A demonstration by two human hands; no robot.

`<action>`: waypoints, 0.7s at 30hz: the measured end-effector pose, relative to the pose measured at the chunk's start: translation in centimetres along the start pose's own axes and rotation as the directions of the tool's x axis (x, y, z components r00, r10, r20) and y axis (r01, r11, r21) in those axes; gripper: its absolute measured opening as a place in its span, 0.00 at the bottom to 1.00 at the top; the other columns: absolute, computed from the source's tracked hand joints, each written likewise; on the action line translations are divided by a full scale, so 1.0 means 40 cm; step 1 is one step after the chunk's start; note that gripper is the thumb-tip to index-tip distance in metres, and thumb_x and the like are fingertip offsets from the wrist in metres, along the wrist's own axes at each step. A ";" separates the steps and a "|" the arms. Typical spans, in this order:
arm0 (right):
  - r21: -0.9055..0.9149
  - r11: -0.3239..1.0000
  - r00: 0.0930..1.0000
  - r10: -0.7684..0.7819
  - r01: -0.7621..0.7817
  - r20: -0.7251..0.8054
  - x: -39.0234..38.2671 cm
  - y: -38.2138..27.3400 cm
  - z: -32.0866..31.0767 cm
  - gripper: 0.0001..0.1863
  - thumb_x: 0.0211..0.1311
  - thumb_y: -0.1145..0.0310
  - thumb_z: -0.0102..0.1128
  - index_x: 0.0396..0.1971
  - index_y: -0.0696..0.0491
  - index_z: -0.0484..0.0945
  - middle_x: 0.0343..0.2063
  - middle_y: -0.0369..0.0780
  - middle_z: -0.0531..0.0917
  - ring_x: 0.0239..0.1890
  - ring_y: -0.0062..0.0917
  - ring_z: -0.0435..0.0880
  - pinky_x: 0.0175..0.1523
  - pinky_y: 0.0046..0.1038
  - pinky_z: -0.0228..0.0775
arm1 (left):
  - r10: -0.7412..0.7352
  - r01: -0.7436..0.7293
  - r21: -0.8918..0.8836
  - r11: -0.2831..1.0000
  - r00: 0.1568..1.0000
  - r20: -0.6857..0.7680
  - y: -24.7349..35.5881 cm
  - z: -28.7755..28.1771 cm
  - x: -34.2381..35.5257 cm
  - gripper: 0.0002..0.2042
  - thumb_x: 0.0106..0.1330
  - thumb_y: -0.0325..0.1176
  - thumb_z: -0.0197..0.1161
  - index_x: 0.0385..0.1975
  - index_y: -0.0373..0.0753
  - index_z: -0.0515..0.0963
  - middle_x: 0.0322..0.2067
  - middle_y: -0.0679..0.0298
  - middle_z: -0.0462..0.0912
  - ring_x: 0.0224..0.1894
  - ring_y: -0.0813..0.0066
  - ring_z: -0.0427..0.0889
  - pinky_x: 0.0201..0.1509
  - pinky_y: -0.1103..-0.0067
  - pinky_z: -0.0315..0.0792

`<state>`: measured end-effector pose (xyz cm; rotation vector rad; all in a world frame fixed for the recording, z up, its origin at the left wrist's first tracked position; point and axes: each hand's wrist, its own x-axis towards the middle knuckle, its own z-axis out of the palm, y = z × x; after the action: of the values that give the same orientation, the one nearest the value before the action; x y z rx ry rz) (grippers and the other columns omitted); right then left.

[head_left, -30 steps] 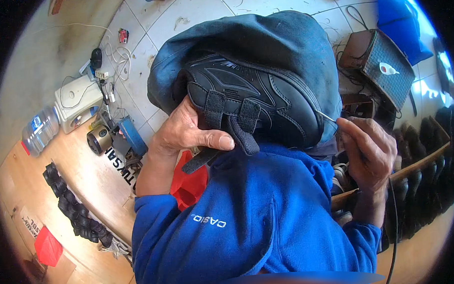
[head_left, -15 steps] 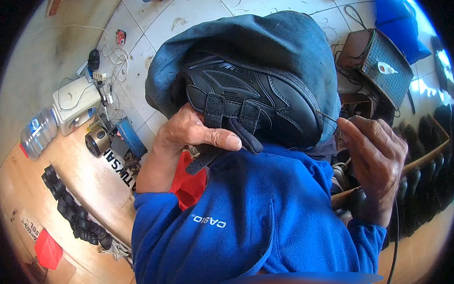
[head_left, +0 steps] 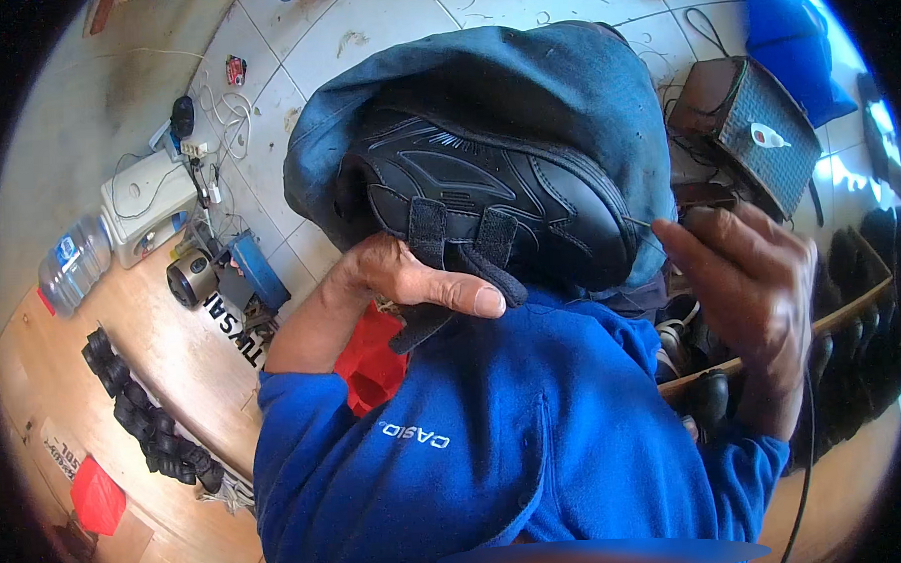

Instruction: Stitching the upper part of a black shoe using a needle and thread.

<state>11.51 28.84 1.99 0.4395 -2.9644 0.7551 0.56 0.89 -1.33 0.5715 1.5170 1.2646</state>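
Observation:
A black shoe [head_left: 467,187] with hook-and-loop straps lies sideways across my lap, on a dark blue-grey cloth [head_left: 365,101]. My left hand [head_left: 411,275] grips it at the opening, the thumb stretched along the straps [head_left: 491,242] and the fingers hidden beneath. Off the toe, my right hand [head_left: 743,271] pinches a thin strand [head_left: 639,222] that runs to the edge of the sole; whether it is thread or a fine tool, I cannot tell. The right hand is slightly blurred. From near its wrist a dark cord [head_left: 806,468] hangs down.
On the right are a dark woven box [head_left: 763,132] and a wooden-edged rack [head_left: 839,318] of dark shoes. To the left stand a clear plastic bottle [head_left: 78,260], a white appliance [head_left: 150,203] and a row of black items [head_left: 148,421]. Cables lie on the tiles.
My right hand has moved slightly outward and turned, and the strand now shows shorter between fingers and toe. The left thumb has shifted a little right and down; the shoe has barely moved.

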 end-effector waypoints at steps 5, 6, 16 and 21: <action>0.289 0.948 0.991 -0.127 0.133 -0.041 0.021 0.080 0.047 0.15 0.34 0.74 0.66 0.30 0.51 0.83 0.22 0.34 0.78 0.21 0.25 0.78 0.22 0.26 0.69 | -0.066 0.067 -0.134 0.989 0.998 0.011 0.006 0.008 0.017 0.26 0.50 0.42 0.74 0.47 0.36 0.77 0.45 0.60 0.80 0.48 0.67 0.77 0.58 0.72 0.67; 0.360 0.924 0.992 -0.124 0.129 -0.036 0.022 0.087 0.059 0.13 0.39 0.74 0.66 0.31 0.51 0.83 0.21 0.34 0.79 0.21 0.26 0.78 0.23 0.28 0.70 | -0.066 0.066 -0.135 0.989 0.998 0.000 0.008 0.004 0.013 0.26 0.50 0.42 0.74 0.47 0.36 0.77 0.45 0.60 0.80 0.48 0.67 0.77 0.58 0.72 0.67; 0.430 0.891 0.989 -0.123 0.148 -0.086 0.038 0.070 0.101 0.11 0.44 0.74 0.66 0.32 0.51 0.82 0.22 0.35 0.79 0.21 0.26 0.79 0.25 0.28 0.71 | -0.082 0.090 -0.136 0.987 0.995 0.064 0.027 -0.014 0.027 0.23 0.54 0.37 0.71 0.49 0.35 0.76 0.46 0.59 0.80 0.50 0.67 0.76 0.59 0.72 0.66; 0.396 0.914 0.996 -0.065 0.087 -0.068 0.045 0.050 0.089 0.10 0.44 0.74 0.67 0.30 0.53 0.82 0.22 0.35 0.79 0.22 0.27 0.79 0.26 0.29 0.70 | 0.008 -0.021 -0.197 0.980 0.998 -0.070 0.028 0.026 0.016 0.24 0.54 0.37 0.71 0.49 0.35 0.75 0.46 0.59 0.79 0.49 0.67 0.76 0.58 0.72 0.67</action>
<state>9.27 28.38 -1.84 0.5394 -2.7166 1.3455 1.01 2.25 -0.47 0.4136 1.4240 1.4401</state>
